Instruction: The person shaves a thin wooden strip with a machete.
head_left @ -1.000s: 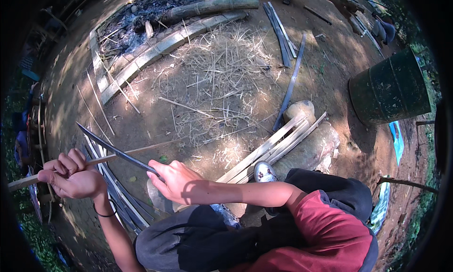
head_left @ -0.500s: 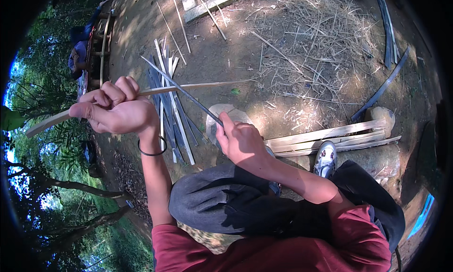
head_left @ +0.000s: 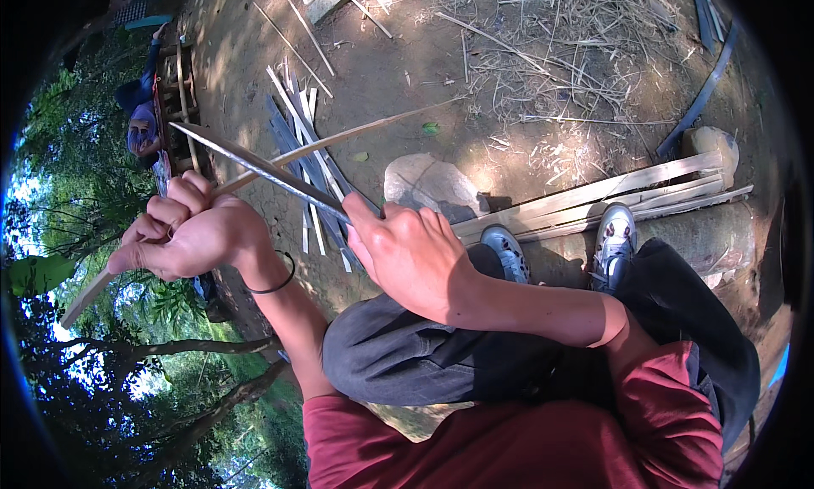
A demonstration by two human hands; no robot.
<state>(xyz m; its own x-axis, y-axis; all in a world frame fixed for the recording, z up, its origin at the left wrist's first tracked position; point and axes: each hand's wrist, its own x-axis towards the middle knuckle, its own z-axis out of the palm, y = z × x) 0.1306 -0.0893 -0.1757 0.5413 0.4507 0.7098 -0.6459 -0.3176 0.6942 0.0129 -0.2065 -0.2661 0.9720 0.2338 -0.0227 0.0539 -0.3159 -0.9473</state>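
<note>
1. The left hand (head_left: pixel 191 230) is curled into a fist, palm side up, fingers wrapped round a long, thin, pale wooden strip (head_left: pixel 339 139); its thick end pokes out beyond the thumb, and the thin end slants away over the ground. A thin black band (head_left: pixel 292 273) circles that wrist.
2. The right hand (head_left: pixel 415 256), knuckles up, is folded tight about a knife with a long, narrow grey metal blade (head_left: pixel 301 190); the grip itself is hidden in the fist.
3. The blade crosses the strip just beyond the left hand, lying over it as I see it; whether they touch, I can't tell.
4. Below are the worker's dark grey trousers (head_left: pixel 407 353) and maroon short-sleeved shirt (head_left: pixel 543 447).
5. Under the crossing lies a loose bundle of dark and pale flat strips (head_left: pixel 309 141), near a flat-topped pale stone (head_left: pixel 432 184).
6. Off to the right, pale split wooden slats (head_left: pixel 610 192) lie along a thick grey-brown log (head_left: pixel 712 234), beside the patterned light sneakers (head_left: pixel 615 234).
7. Farther out, straw-coloured shavings (head_left: pixel 577 56) litter the brown earth, and leafy green trees (head_left: pixel 76 192) fill the left.
</note>
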